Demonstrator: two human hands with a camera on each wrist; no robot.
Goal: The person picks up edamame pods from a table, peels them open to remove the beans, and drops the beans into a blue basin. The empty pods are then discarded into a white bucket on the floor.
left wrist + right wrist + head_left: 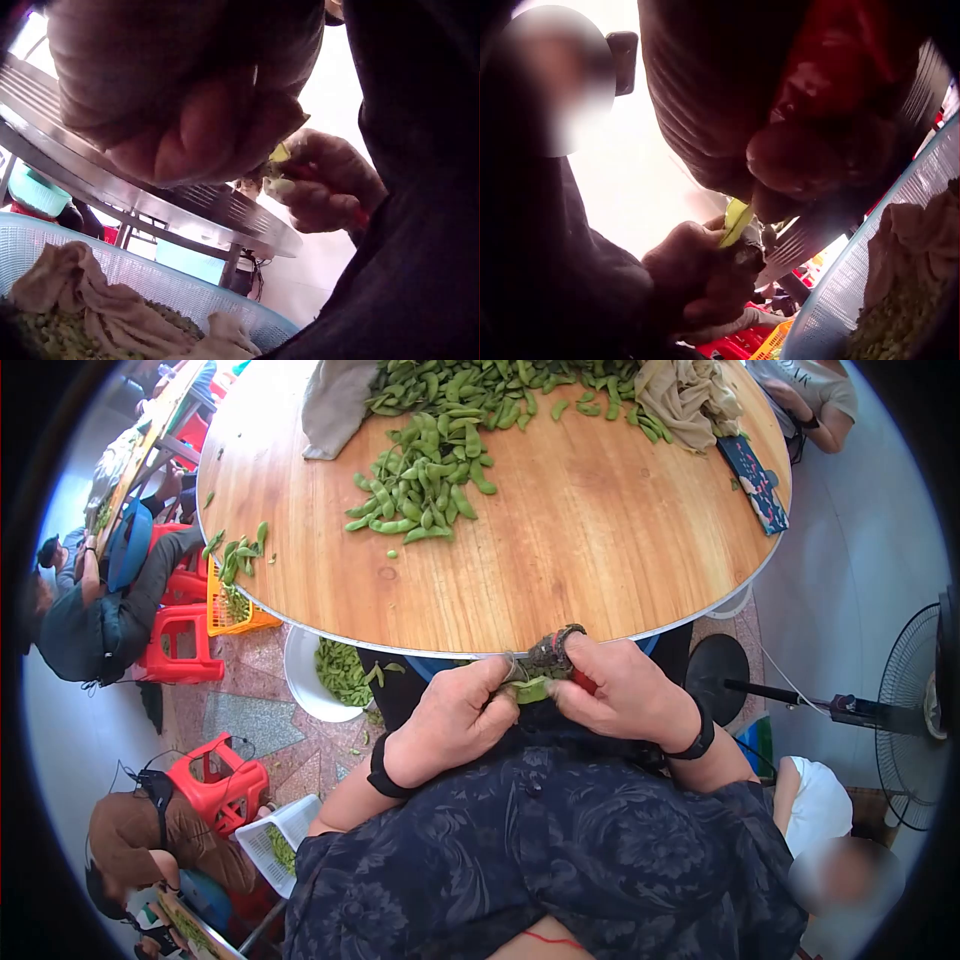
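Close to the table's near edge, my left hand [445, 720] pinches a green soybean pod [528, 690] between thumb and fingers. My right hand [632, 692] meets it from the other side, thumb and fingertips at the pod's end. Curled inside the right hand is a red object [832, 64], mostly hidden by the fingers; I cannot tell its kind. A dark, worn wrapping [548, 652] covers a digit between the two hands. In the right wrist view the pod shows bright yellow-green beside the left fingers. A large heap of pods [425, 470] lies farther back on the round wooden table [590, 550].
Beneath the table edge, a blue mesh basket [169, 274] holds shelled beans and a cloth [82, 289]. A white bucket of pods [300, 680] stands left. Cloths [690, 405] and a dark patterned case [752, 482] lie on the table. A fan [910, 710] stands right.
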